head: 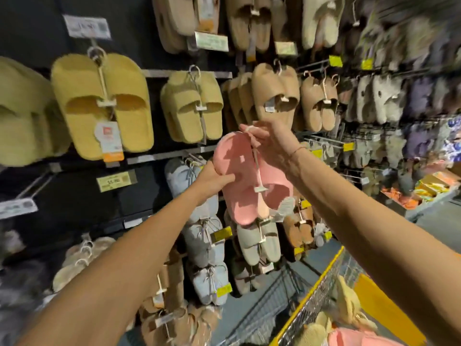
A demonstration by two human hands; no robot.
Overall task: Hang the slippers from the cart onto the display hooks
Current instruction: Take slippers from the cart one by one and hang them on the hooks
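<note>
At frame centre the pink slippers (245,176) hang long-axis down from the right hand (269,143), which seemingly pinches their hanger loop; the left hand (214,176) grips the side edge, below.

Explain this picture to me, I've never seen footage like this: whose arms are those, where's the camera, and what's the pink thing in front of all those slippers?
There is no machine here. One wide-angle camera sits on a person's head, looking forward and down, so the two bare arms are the wearer's own. The pink thing is a pair of pink slippers joined on a plastic hanger. The left hand grips the pair's edge, while the right hand pinches the hanger's top. Behind stands a store display wall with yellow slippers, beige and grey pairs hanging on hooks, and price tags. At the lower right is a yellow-rimmed wire cart holding more slippers.
</note>
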